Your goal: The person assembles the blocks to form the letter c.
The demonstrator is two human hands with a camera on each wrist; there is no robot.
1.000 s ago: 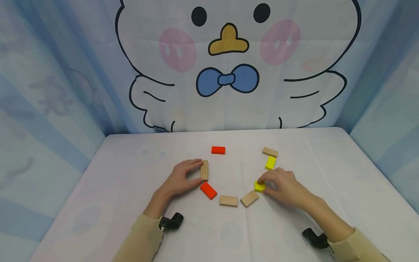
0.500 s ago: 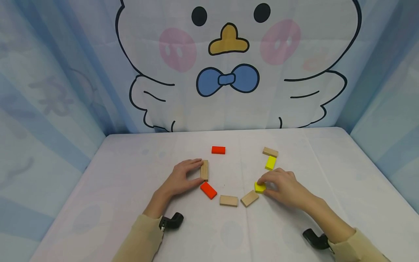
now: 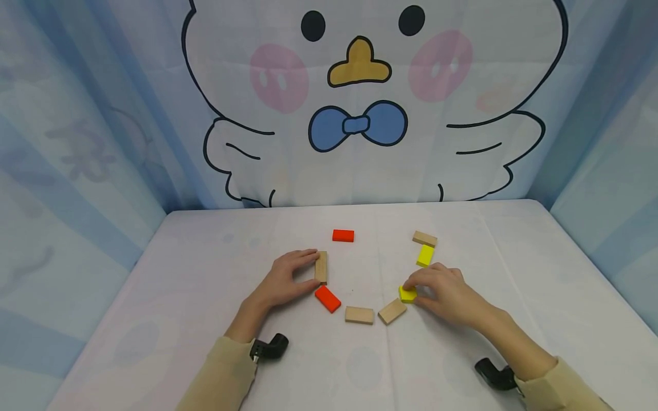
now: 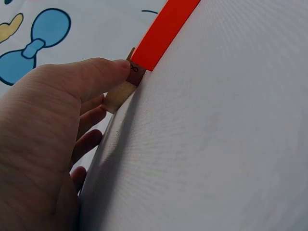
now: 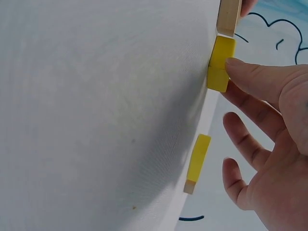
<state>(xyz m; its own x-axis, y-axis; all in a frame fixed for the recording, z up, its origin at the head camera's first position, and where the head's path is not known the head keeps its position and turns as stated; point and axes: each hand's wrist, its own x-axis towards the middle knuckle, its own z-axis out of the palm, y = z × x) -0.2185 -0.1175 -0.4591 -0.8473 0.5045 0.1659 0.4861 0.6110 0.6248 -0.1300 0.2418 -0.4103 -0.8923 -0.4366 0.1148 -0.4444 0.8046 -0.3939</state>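
Curtained, booth-like setting, type otherwise indeterminate: pale blue printed drapes flank a white-covered tabletop, and a cartoon-printed backdrop closes its far side.

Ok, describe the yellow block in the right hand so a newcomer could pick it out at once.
On the white table, look to the right side, where the person's right hand is. It pinches the yellow block, just beyond a plain wooden block. Unlike the other yellow block farther back, it is held.
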